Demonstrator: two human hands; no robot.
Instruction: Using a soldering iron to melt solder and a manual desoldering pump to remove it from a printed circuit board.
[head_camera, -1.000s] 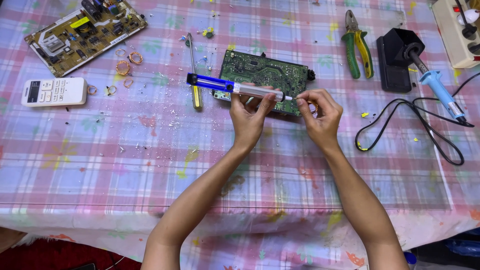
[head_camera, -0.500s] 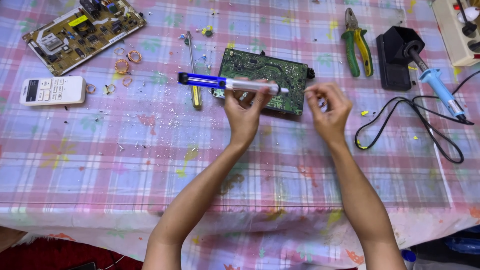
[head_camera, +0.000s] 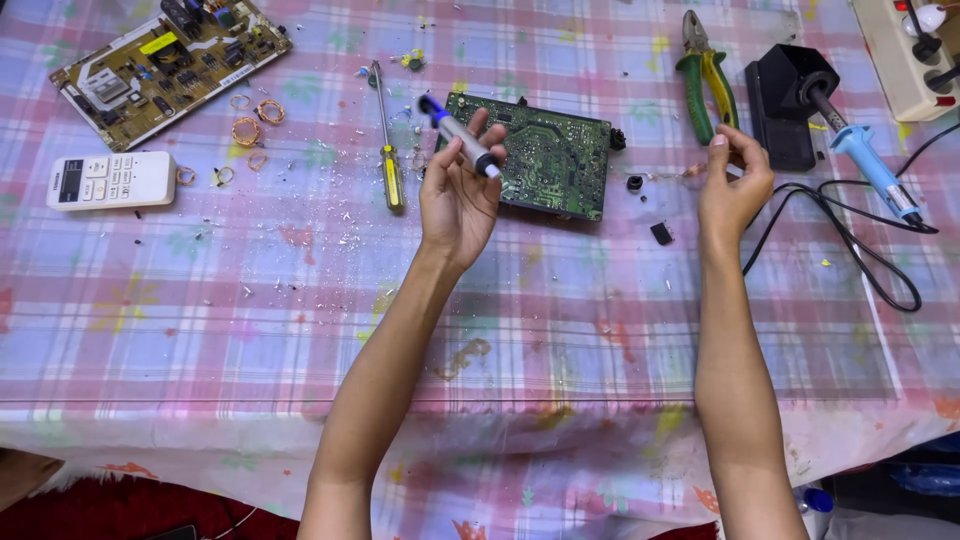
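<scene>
Right hand (head_camera: 733, 185) moved off, grip pinched; left hand (head_camera: 458, 190) holds desoldering pump (head_camera: 458, 136) raised.

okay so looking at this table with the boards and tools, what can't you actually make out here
- Head view: whether the right hand pinches anything; too small to tell.
- Middle of the blue and grey tool: wrapped by the left hand.
- White power strip: cut off by the top right edge.
- Brown circuit board: far end cut by the top edge.
- Tiny parts on the green circuit board: too small.
</scene>
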